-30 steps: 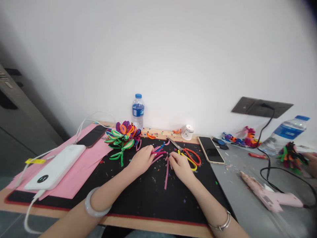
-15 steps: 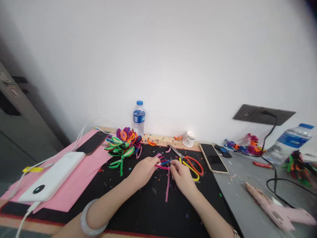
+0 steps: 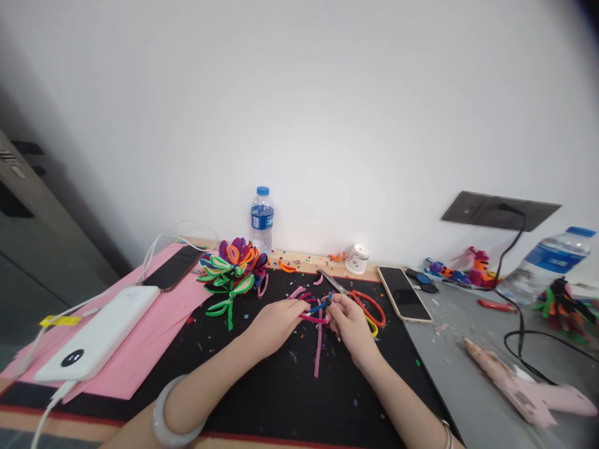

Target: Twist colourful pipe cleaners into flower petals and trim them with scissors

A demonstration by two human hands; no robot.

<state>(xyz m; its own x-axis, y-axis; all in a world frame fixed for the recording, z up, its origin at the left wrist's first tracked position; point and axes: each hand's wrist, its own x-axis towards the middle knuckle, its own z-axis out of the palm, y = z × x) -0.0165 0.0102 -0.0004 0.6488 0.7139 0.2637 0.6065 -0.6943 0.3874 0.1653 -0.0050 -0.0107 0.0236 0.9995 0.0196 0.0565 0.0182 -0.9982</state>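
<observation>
My left hand (image 3: 279, 323) is closed, its fingertips pinching a magenta pipe cleaner (image 3: 313, 319). Opposite it, my right hand (image 3: 350, 325) pinches a blue pipe cleaner (image 3: 319, 307) that spans the gap between both hands. A light pink pipe cleaner (image 3: 317, 355) lies on the black mat (image 3: 281, 399) just below. More pink and magenta pieces (image 3: 296, 292) rest behind my left fingertips. Scissors (image 3: 369, 304) with orange and yellow handles lie partly hidden behind my right hand. A multicoloured bundle of pipe-cleaner petals (image 3: 233, 274) sits beyond my left hand.
Pink sheets (image 3: 126, 355) at the left carry a white power bank (image 3: 100, 330) and a dark phone (image 3: 174, 267). A water bottle (image 3: 262, 221) and paper cup (image 3: 357, 259) stand along the wall. At right are another phone (image 3: 405, 294), a pink glue gun (image 3: 528, 390) and a black cable (image 3: 520, 312).
My right hand has shifted slightly right and up, its fingers now higher on the blue pipe cleaner. The left hand stays nearly in place. The view has tilted slightly.
</observation>
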